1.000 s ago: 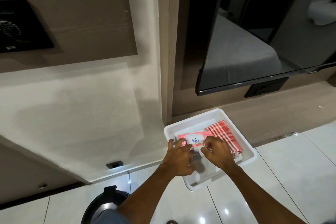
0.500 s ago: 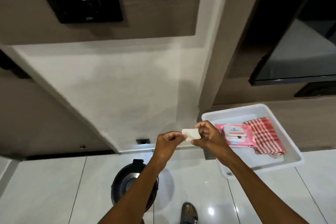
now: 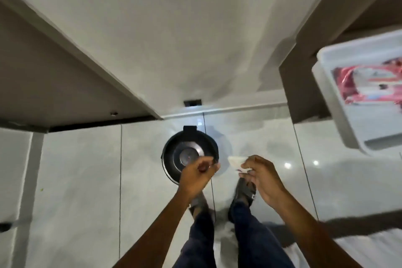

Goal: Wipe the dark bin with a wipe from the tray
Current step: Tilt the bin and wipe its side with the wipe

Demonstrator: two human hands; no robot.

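Holding a wipe (image 3: 236,161), right hand (image 3: 264,180) hovers beside dark bin (image 3: 189,154) — tray (image 3: 332,102) well apart.

Glossy tiled floor (image 3: 87,180), dark bin (image 3: 189,154) standing on it

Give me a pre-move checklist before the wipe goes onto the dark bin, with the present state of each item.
1. Wipe in hand: ok. The right hand pinches the wipe at its fingertips.
2. Wipe unfolded for wiping: not ok. It looks like a small folded piece.
3. Left hand free to steady the bin: ok, probably. The fingers are curled and nothing shows in them.
4. Bin within reach: ok. The dark bin stands on the floor just ahead of the feet, partly behind the left hand.
5. Bin lid shut: ok, as far as the top view shows.
6. Tray out of the way: ok, off to the right.
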